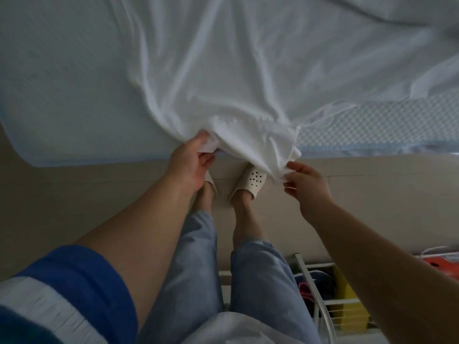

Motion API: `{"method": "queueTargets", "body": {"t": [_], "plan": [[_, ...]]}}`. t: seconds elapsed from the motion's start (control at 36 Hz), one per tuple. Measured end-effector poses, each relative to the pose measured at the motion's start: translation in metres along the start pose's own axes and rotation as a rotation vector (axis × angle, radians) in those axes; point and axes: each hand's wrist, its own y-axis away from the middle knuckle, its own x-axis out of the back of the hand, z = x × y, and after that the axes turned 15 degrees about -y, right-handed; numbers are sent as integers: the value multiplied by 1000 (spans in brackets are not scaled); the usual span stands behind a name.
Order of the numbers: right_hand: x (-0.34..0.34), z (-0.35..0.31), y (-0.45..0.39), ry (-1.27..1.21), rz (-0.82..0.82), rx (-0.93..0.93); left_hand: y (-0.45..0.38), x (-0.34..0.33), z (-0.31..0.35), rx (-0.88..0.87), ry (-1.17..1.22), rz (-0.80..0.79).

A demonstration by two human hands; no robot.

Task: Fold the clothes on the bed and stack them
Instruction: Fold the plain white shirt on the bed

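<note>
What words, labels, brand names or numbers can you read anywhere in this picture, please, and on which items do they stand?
None: no readable text shows in this view.
White garment, held by the left hand and the right hand: plain, no print or label showing.
Perforated slippers: holes only, no brand mark visible.
Items on the white wire rack: any markings too blurred to tell.

Bed [62, 100] w/ pale blue cover fills the top of the view; a white garment [223, 78] lies rumpled across it, its near end bunched at and hanging over the bed's front edge. More white fabric [397, 8] lies at the far right corner. Floor [74, 194] below is beige, w/ a pair of white slippers [250, 182] on it by the bed.
</note>
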Motion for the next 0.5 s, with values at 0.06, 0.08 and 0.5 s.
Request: {"method": "queueTargets", "body": {"t": [0.06, 0.08, 0.5], "plan": [[4, -7, -2, -16, 16, -9, 2, 1, 2, -9, 139, 38], [7, -9, -2, -3, 12, -24, 3, 3, 2, -21, 158, 64], [25, 11, -28, 366, -5, -47, -13, 31, -28, -85, -559, 373]]}}
